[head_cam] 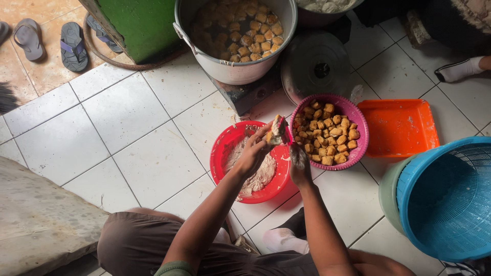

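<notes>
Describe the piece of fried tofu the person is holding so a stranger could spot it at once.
Start at the big metal pot at the top, then drop to the red bowl of pale paste on the white tiles. Just above its right rim, the left hand lifts one tofu piece. Unlike the tofu heaped in the pink basket beside it, this one is held in the air and smeared with pale paste.

Orange tray (398, 128), blue basket (450, 199), sandals (73, 46).

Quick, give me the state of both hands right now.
Left hand: closed on a piece of fried tofu, held over the red bowl.
Right hand: beside the tofu, fingers smeared with paste; grip cannot be told.
</notes>
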A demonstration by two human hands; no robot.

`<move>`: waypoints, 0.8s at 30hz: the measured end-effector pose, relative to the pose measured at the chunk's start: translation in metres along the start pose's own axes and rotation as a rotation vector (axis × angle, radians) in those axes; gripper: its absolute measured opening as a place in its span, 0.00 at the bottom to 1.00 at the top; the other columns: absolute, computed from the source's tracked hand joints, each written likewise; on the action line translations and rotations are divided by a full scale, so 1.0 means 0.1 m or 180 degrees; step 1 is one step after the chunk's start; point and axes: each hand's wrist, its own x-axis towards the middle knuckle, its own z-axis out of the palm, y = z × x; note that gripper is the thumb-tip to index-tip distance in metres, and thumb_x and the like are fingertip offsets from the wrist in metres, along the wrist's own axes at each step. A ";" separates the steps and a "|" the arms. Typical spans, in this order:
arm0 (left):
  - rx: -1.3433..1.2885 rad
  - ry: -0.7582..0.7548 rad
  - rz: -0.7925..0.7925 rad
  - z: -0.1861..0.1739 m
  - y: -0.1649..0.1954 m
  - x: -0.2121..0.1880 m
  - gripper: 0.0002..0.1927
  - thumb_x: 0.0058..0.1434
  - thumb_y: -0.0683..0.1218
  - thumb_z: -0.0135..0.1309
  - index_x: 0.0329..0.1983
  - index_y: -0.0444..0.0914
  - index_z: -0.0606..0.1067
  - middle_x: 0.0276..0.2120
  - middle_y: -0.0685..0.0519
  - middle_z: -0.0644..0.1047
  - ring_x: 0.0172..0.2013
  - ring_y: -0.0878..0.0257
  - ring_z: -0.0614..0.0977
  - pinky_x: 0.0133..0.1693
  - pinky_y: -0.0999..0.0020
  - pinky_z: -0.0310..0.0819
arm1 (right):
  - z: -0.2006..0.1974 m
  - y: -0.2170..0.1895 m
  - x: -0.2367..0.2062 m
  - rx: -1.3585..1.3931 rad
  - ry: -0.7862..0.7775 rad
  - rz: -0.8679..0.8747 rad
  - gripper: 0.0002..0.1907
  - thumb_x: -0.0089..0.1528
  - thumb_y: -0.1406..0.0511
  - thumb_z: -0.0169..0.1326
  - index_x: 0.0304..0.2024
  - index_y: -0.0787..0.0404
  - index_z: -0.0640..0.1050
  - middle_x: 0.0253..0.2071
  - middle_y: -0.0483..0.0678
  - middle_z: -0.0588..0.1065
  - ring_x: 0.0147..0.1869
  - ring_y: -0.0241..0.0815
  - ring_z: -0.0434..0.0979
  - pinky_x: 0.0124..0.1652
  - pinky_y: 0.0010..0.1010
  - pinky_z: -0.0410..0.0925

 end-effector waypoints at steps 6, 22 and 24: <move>0.0479 0.0121 0.0200 -0.06 -0.04 0.04 0.31 0.63 0.36 0.57 0.69 0.33 0.65 0.58 0.51 0.77 0.58 0.67 0.78 0.61 0.68 0.71 | -0.14 -0.46 0.02 -0.0708 0.0157 -0.0335 0.20 0.75 0.59 0.36 0.50 0.65 0.76 0.44 0.58 0.74 0.49 0.55 0.74 0.49 0.43 0.69; 0.7226 0.0380 0.1774 0.09 1.03 0.34 0.18 0.55 0.50 0.64 0.50 0.50 0.81 0.42 0.57 0.80 0.50 0.59 0.79 0.66 0.20 0.29 | -0.30 -0.51 0.05 -0.1099 0.0222 -0.0051 0.18 0.74 0.60 0.41 0.45 0.65 0.79 0.42 0.55 0.75 0.42 0.51 0.79 0.39 0.39 0.73; 0.7755 0.0180 0.2343 0.18 1.06 0.32 0.18 0.55 0.53 0.63 0.50 0.49 0.81 0.48 0.58 0.80 0.54 0.61 0.78 0.68 0.22 0.30 | -0.24 -0.62 0.04 -0.1112 0.0055 -0.0031 0.18 0.73 0.60 0.41 0.45 0.66 0.78 0.42 0.55 0.74 0.41 0.50 0.78 0.38 0.39 0.73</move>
